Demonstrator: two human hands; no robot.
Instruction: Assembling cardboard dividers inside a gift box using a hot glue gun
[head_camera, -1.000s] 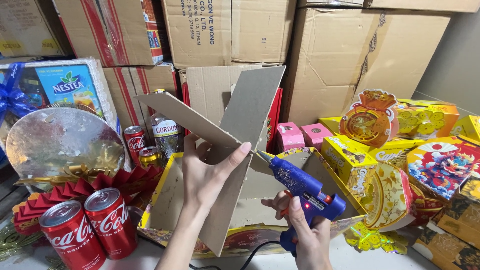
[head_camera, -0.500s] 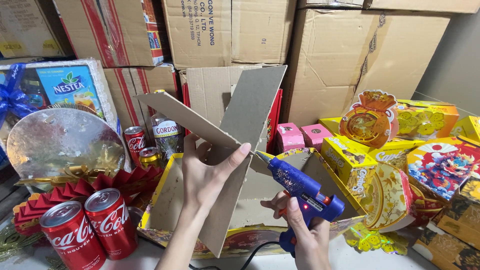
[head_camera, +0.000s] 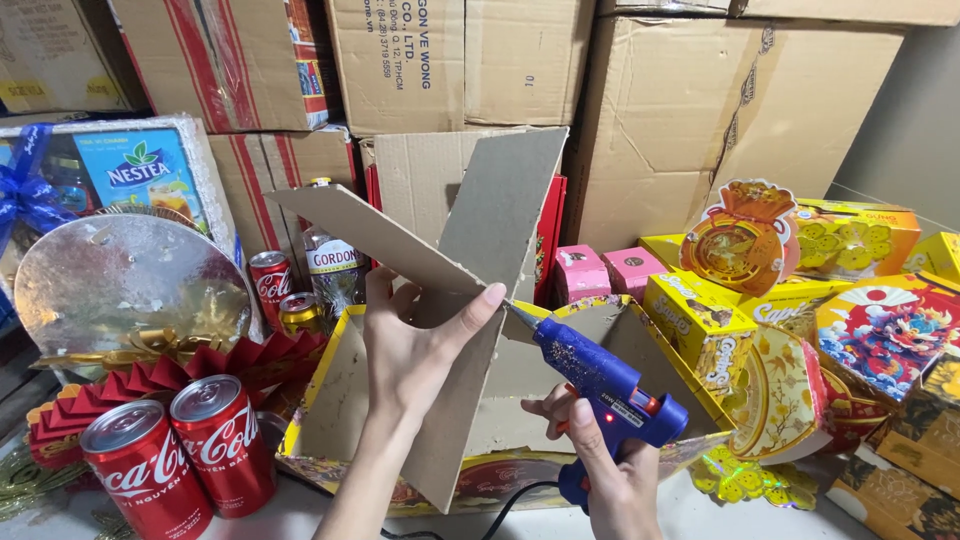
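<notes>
My left hand (head_camera: 415, 345) grips two crossed cardboard sheets (head_camera: 470, 270) where they meet, holding them upright over an open cardboard tray (head_camera: 330, 410) with a yellow patterned rim. My right hand (head_camera: 610, 480) holds a blue hot glue gun (head_camera: 600, 385). Its nozzle touches the right edge of the tall sheet, just beside my left fingertips. A small red light glows on the gun, and its black cord trails down to the table.
Two red soda cans (head_camera: 185, 450) stand at the front left, with a silver round board (head_camera: 125, 280), red folded paper, more cans and a clear bottle (head_camera: 335, 265) behind. Yellow and pink gift boxes (head_camera: 700, 320) crowd the right. Large cartons (head_camera: 690, 110) wall the back.
The crossed cardboard sheets and the glue gun have shifted only slightly; the nozzle stays at the sheet's edge.
</notes>
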